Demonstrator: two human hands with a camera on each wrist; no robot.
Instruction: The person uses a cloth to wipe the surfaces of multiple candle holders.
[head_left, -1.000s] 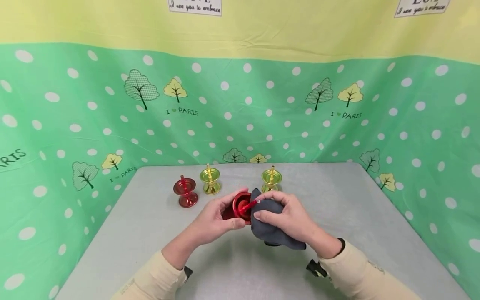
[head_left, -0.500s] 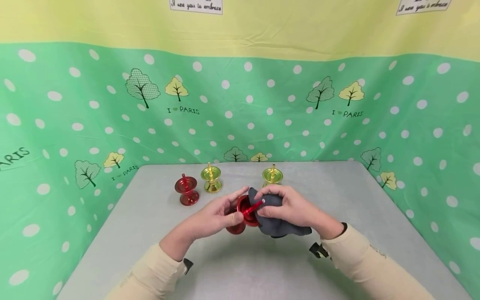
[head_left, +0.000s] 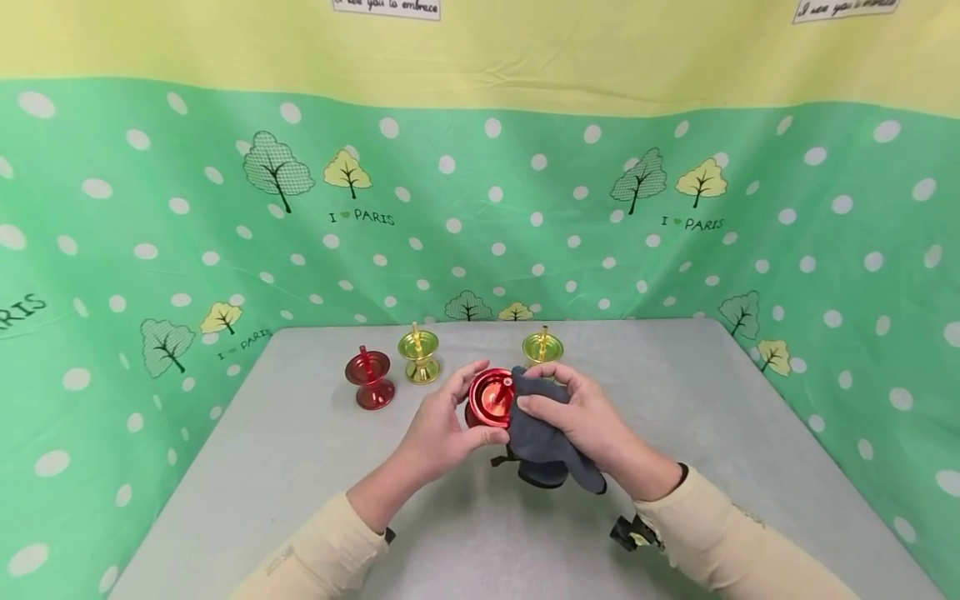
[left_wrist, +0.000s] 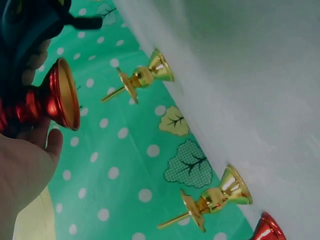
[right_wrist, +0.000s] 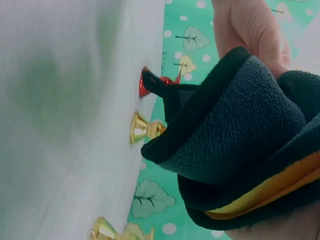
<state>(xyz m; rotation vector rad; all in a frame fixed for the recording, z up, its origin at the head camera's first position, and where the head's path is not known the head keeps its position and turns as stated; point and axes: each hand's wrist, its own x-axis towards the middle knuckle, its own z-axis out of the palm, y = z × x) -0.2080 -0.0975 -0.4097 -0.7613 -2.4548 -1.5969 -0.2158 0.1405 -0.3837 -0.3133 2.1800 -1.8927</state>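
Observation:
My left hand (head_left: 438, 433) holds a shiny red candle holder (head_left: 489, 398) above the table, its fingers and thumb around the dish. The dish faces the head camera, with a short tube standing in its middle; its flared foot shows in the left wrist view, where the candle holder (left_wrist: 64, 97) lies sideways. My right hand (head_left: 592, 425) pinches a dark grey cloth (head_left: 536, 437) against the right side of the dish. The cloth (right_wrist: 235, 120) hangs in folds with a dark edge and an orange stripe in the right wrist view. It hides part of the rim.
Behind the left hand stand another red candle holder (head_left: 369, 379) and a gold one (head_left: 420, 357). A second gold candle holder (head_left: 543, 346) stands behind the cloth, its lower part hidden. The grey table (head_left: 300, 500) ends at a green dotted curtain (head_left: 465, 225).
The red candle holder has turned in my left hand, so its dish now faces upward and its foot is hidden from the head view. My right hand and the cloth stay at its right rim.

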